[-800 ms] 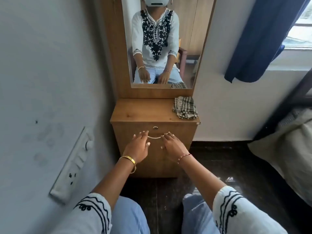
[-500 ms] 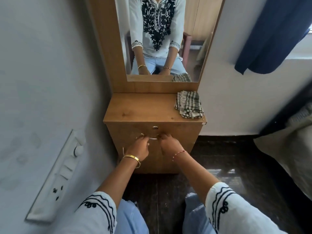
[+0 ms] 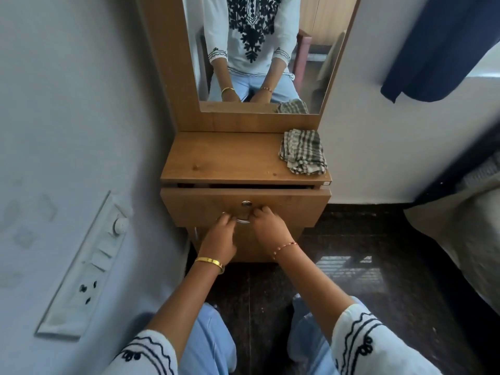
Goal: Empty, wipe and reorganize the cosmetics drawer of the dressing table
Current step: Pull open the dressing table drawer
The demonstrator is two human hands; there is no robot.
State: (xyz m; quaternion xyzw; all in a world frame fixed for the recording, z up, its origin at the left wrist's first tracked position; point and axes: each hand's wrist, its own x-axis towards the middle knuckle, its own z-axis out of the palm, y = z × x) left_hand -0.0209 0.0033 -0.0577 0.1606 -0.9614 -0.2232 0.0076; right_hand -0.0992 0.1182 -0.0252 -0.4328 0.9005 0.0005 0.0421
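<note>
Nearest me, my left hand [image 3: 220, 234] and right hand [image 3: 267, 226] each curl their grip around the metal handle [image 3: 242, 221] on the drawer [image 3: 284, 207]. Above the grip, a dark gap shows the drawer slightly open under the desk [image 3: 224, 158]. Beyond, up-right, a checked cloth [image 3: 303, 152] lies at the desk's right edge.

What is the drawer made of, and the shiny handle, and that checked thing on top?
The drawer looks like wood or wood-look board: brown, matt, with grain lines and a knot or two. The handle, gripped by the left hand and the right hand, looks like polished metal: silvery and glinting. The checked cloth looks like soft woven fabric: it lies folded and rumpled.
</note>
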